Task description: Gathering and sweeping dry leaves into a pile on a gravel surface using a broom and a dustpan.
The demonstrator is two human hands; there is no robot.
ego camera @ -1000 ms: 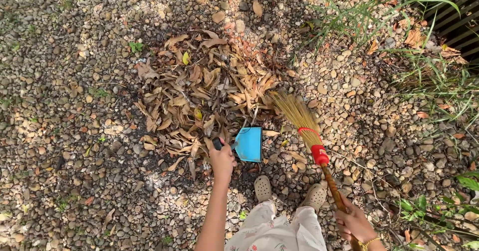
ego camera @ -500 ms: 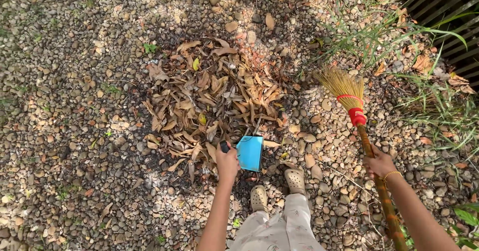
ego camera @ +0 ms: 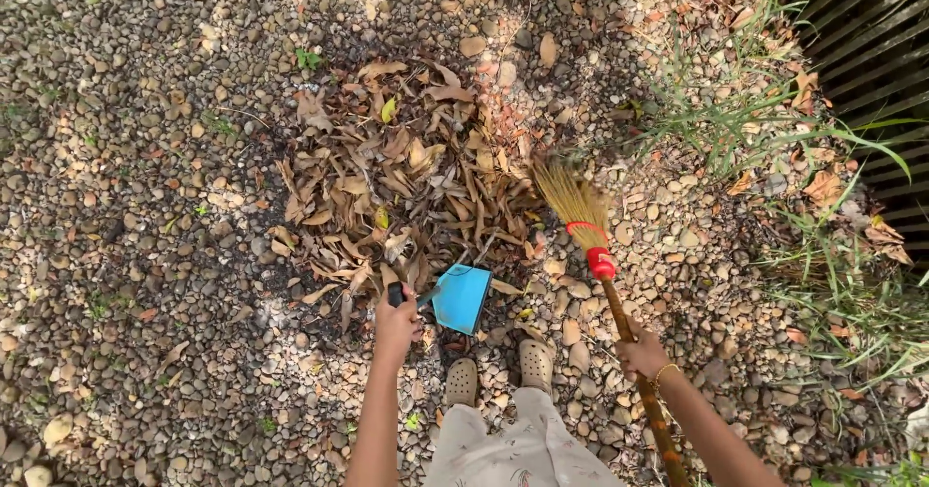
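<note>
the left hand (ego camera: 397, 324) is curled tight around the dark handle of a blue dustpan (ego camera: 461, 297), which rests tilted on the pebbles with its open edge against the near side of a pile of dry brown leaves (ego camera: 387, 182). the right hand (ego camera: 643, 354) is wrapped closed on the wooden stick of a broom (ego camera: 590, 240), held slanting so that its straw bristles touch the ground at the right edge of the pile, just beside the dustpan. there is one dustpan, one broom with a red binding, one leaf pile and two pale shoes (ego camera: 496, 373) side by side below the pan. half a second ago the broom was lifted well out to the right, near the grass (ego camera: 735, 129); now it has swung back in to the leaves, while the dustpan has stayed where it was.
</note>
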